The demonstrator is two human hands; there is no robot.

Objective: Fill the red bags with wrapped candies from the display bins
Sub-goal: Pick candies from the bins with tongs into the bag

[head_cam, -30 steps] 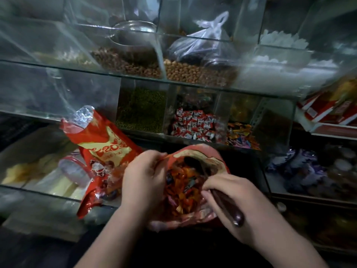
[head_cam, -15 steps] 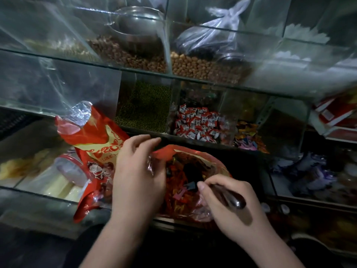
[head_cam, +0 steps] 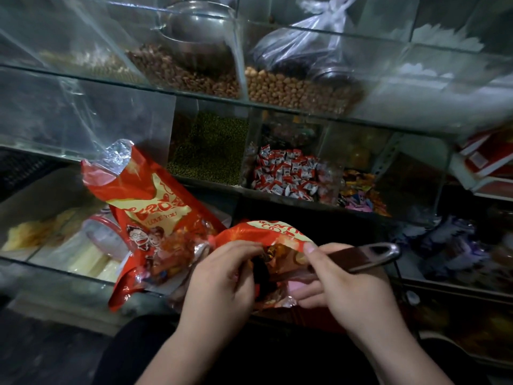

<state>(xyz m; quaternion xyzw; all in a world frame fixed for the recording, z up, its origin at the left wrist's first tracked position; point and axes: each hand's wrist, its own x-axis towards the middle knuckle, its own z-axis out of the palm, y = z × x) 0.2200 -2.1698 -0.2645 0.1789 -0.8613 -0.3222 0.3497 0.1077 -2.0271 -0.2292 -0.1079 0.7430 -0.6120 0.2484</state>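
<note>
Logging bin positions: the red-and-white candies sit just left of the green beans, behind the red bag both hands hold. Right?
No: the head view shows the red-and-white candies just right of the green beans, behind the red bag the left hand and right hand hold.

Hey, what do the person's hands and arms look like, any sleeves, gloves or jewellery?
Left hand and right hand are bare: no gloves, rings or watch showing. Both forearms are bare too, no sleeves in view. The visible thumbnail looks short, unpainted.

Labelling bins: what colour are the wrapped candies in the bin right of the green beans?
Red and white candies, clearest in the head view.
</note>
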